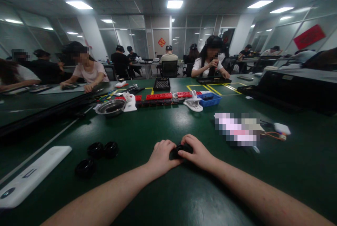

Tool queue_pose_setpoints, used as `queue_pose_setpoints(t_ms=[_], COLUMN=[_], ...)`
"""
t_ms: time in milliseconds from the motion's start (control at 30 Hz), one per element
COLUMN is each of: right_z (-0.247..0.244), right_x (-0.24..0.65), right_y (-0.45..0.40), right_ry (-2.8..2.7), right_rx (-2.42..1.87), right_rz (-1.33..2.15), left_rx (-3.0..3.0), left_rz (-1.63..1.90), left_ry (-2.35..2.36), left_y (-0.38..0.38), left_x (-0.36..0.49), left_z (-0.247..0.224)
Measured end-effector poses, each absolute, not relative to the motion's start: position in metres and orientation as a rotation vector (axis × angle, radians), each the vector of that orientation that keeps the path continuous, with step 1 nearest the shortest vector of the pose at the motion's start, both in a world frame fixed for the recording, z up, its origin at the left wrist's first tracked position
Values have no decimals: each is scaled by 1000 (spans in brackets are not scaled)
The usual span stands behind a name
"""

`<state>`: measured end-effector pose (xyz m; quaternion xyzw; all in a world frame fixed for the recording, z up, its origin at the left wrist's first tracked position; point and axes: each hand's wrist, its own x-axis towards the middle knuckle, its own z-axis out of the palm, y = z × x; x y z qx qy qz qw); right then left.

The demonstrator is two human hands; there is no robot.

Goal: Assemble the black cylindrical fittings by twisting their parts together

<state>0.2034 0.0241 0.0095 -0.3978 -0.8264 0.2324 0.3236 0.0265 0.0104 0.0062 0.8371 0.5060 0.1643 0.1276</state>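
Both my hands meet at the middle of the green table around a small, round, glossy black part (180,147). My left hand (161,154) grips it from the left, fingers curled. From the right, my right hand (197,152) pinches it between thumb and fingers. Much of the part is hidden by my fingers. To the left lie three shiny black ring-shaped parts: one ring (95,149) touches or nearly touches a second ring (111,148), and a third ring (85,167) sits closer to me.
A long white panel (39,173) lies at the left. Ahead stand a metal bowl (110,108), red bins (159,96), a white clip-like stand (193,103) and a blue tray (210,99). A large black case (295,87) is at the right. People sit across the table.
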Motion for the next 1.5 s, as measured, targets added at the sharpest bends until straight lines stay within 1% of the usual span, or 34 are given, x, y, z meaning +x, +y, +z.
queue_pose_setpoints(t_ms=[133,200,367,467,533,700,833,1000,1100,1267,1500], right_z=[12,11,6,9,12,13,6,5,10,11,6], right_x=[205,205,204,203,202,204,205,203,203,205,204], right_y=[23,22,21,22,22,21,22,24,24,22,23], right_ry=[-2219,-2233,-2142,-2145,-2172,-2254,-2204,-2155,-2181,-2244,-2143], right_rx=[-866,-842,-1049,-1078,-1025,-857,-966,-1080,-988,-834,-1066], right_rz=[723,763,706,632,624,739,746,636,644,783,705], left_rx=[2436,2437,2431,2438,2446,2458,2458,2455,2453,2453,2443], left_rz=[483,496,502,510,518,520,489,503,502,519,519], left_ry=[1477,1478,1460,1458,1453,1458,1457,1461,1460,1460,1459], left_y=[11,10,10,10,10,11,10,10,11,11,11], left_x=[27,27,26,26,26,26,26,27,26,25,26], left_z=[6,6,7,6,5,5,6,6,5,3,5])
